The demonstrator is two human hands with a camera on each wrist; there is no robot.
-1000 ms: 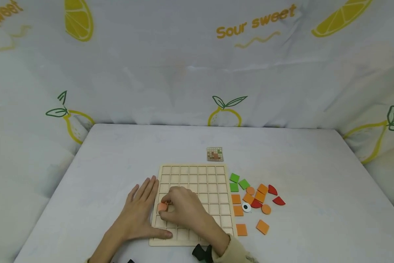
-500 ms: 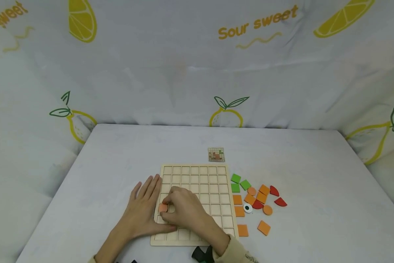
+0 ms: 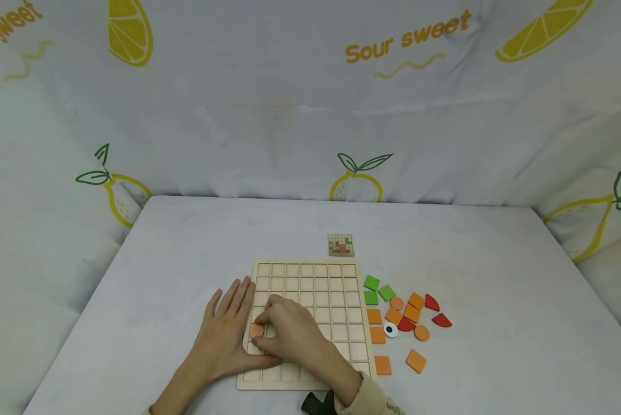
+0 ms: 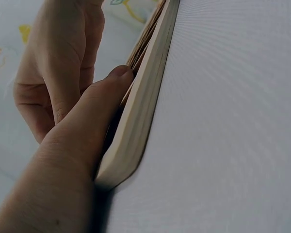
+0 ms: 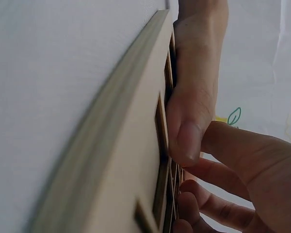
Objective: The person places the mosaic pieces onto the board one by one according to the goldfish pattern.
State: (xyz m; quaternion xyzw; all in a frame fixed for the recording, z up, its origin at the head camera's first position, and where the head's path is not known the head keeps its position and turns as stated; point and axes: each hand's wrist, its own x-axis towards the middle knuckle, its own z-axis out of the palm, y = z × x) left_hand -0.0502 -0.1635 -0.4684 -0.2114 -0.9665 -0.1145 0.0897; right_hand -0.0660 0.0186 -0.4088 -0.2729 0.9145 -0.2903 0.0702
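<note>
A pale wooden grid board lies on the table. My right hand reaches over its left part, thumb and index finger pinching a small orange piece at a square of the leftmost column. The piece shows a rounded outline, partly covered by the fingertips. My left hand rests along the board's left edge with straight fingers, its thumb stretched over the lower squares. In the left wrist view, the left thumb lies over the board's rim. The right wrist view has the right hand beside the left thumb.
Right of the board lie several orange squares, green squares, orange discs, red quarter-round pieces and a white eye disc. A small pattern card lies behind the board. Something black sits at the front edge.
The orange piece has turned slightly between the right fingertips, over the same column. My left thumb has slid a little to the right across the board.
</note>
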